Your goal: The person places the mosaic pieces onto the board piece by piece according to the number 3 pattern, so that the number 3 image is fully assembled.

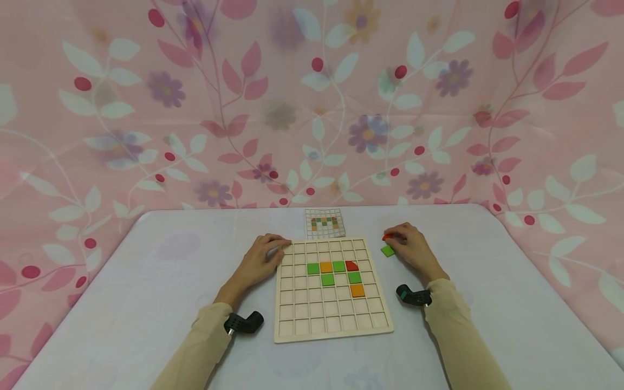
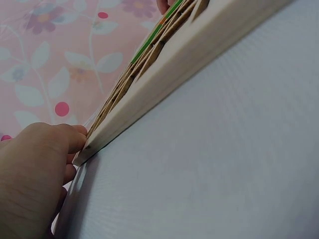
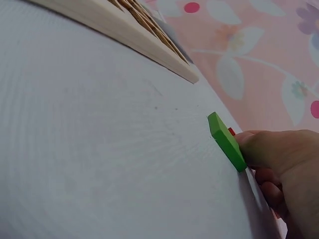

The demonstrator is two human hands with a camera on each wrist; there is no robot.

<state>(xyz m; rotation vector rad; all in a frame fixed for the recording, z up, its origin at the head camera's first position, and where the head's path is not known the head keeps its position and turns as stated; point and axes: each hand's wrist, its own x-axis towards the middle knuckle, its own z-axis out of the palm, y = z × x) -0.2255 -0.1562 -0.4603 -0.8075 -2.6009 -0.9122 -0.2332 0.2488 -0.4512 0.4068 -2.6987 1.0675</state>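
Note:
A pale wooden grid board [image 1: 333, 335] lies on the table with green, orange and red tiles in some of its squares. My left hand [image 1: 258, 262] holds the board's far left corner, thumb and fingers around its edge; in the left wrist view the fingers [image 2: 75, 139] overlap that corner. Right of the board, my right hand [image 1: 411, 249] pinches a red tile [image 1: 387, 237] between thumb and fingertips. Just nearer than it, a loose green tile [image 1: 387, 251] lies by the thumb. The right wrist view shows that tile hiding most of the red one.
A small printed pattern card [image 1: 325, 234] with a coloured grid lies behind the board. White cloth [image 1: 161, 303] covers the table, and a pink floral curtain [image 1: 273, 130] hangs along its back. Each wrist carries a black camera mount [image 1: 246, 323].

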